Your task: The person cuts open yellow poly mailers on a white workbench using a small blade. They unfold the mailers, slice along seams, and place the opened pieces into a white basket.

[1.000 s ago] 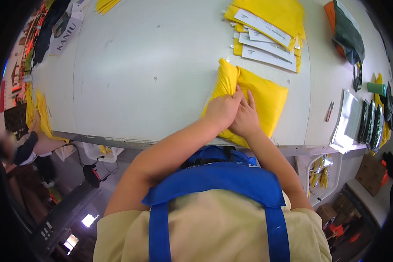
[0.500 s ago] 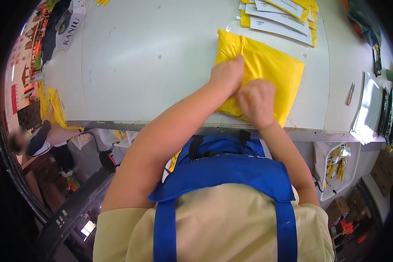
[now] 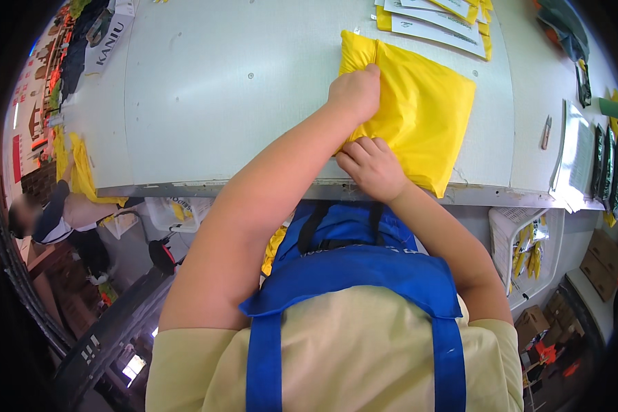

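A plump, square yellow fabric pouch (image 3: 429,103) lies at the table's near edge. A line like a zip or seam runs down its left part from the top. My left hand (image 3: 356,95) is closed at that line, on the pouch's upper left; what its fingertips pinch is hidden. Lower down, my right hand (image 3: 372,168) has its fingers curled on the lower left corner of the same pouch, gripping the fabric.
Yellow packs with white cards (image 3: 436,31) are stacked at the far right. Small snips (image 3: 546,132) and paper sheets (image 3: 574,154) lie farther right. White baskets (image 3: 525,254) hang below the table edge. At far left, another person handles yellow fabric (image 3: 82,172).
My right hand has moved left, from the middle of the pouch to its lower left corner. My left hand stays closed at the seam. The whole view has shifted slightly.
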The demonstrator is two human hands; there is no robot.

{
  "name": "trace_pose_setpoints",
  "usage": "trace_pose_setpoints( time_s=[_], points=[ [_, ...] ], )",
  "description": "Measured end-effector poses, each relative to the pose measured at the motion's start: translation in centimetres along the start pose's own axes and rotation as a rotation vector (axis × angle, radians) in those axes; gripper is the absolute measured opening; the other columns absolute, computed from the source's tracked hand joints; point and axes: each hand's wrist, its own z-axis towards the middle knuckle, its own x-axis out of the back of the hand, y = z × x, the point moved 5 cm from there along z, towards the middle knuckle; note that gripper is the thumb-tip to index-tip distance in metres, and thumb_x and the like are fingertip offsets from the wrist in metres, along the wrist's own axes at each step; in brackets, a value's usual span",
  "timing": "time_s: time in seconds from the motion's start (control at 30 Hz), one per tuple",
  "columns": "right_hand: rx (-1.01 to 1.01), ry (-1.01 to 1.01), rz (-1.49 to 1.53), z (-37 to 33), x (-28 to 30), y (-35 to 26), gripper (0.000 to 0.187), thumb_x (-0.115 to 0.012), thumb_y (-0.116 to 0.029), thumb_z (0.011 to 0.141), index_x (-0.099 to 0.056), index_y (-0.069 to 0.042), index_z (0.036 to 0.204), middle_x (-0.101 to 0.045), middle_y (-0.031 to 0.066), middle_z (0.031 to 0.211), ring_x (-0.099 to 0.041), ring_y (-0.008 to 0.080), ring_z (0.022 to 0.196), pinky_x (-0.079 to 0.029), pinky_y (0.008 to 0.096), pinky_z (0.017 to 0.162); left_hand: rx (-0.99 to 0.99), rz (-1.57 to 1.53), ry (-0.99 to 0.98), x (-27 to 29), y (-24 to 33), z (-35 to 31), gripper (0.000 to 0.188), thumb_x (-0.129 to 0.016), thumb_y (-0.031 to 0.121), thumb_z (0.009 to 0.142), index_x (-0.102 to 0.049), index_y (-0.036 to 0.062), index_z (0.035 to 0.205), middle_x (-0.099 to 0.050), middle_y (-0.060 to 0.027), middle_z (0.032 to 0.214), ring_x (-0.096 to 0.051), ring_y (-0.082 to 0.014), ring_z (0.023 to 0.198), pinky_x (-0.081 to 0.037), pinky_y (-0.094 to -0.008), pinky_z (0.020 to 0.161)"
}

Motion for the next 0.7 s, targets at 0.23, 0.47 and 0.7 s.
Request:
trace_pose_setpoints(
  time_s=[0.23,0.47,0.7],
  points=[
    [-0.070,0.023,0.036,0.0,-0.4,0.3,0.008,-0.056,-0.013,0.074,-0.055,-0.009,0.081,-0.051,0.0049,0.077,-0.051,0.0209,0.074,-0.040,0.0323,0.065,-0.001,-0.030,0.010,0.1,-0.4,-0.1,0.020,-0.050,0.013,0.086,-0.056,0.0027,0.101,-0.067,-0.0185,0.093,-0.064,-0.0343,0.088,-0.052,-0.0432,0.076],
    [-0.345,0.145,-0.043,4.1,1.2,4.7,0.009,-0.058,-0.015,0.083,-0.051,-0.009,0.084,-0.053,0.0071,0.079,-0.052,0.0261,0.078,-0.038,0.0387,0.068,0.026,-0.805,0.342,-0.1,-5.8,-2.4,0.025,-0.046,0.026,0.094,-0.056,0.0068,0.106,-0.062,-0.0138,0.086,-0.060,-0.0288,0.082,-0.046,-0.0403,0.074],
    [-0.426,0.122,-0.127,8.1,0.3,10.1,0.010,-0.058,-0.018,0.086,-0.053,-0.009,0.085,-0.057,0.0066,0.083,-0.054,0.0264,0.084,-0.040,0.0392,0.073,-0.074,-0.057,0.568,-3.4,-3.4,-9.1,0.064,-0.058,0.033,0.086,-0.036,-0.0007,0.135,-0.036,-0.0148,0.139,-0.030,-0.0314,0.131,-0.020,-0.0459,0.109]
  ],
)
